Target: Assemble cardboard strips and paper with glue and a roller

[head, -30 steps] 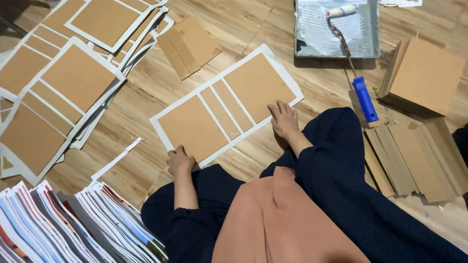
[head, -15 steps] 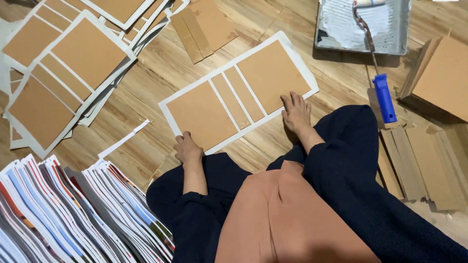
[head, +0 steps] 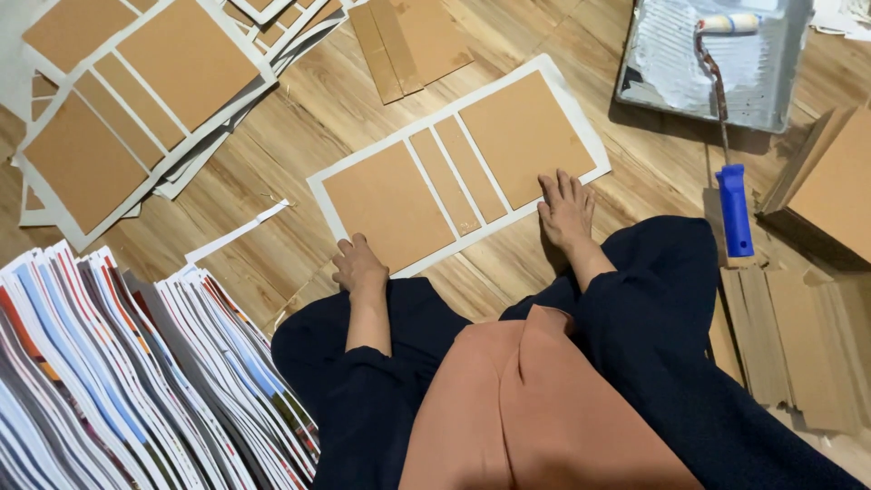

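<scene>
Cardboard panels, four brown pieces glued onto one white sheet (head: 458,168), lie flat on the wooden floor (head: 299,136), and everything else sits around that sheet. Its near edge carries both hands: the left hand (head: 358,265) curled loosely at the near-left corner, the right hand (head: 566,205) spread flat, palm down, on the near-right corner; neither grips anything. It looks light, stiff yet bendable, best lifted by opposite edges. Beyond its far-right corner, a grey paint tray (head: 780,82) holds white paste and a blue-handled roller (head: 730,109).
</scene>
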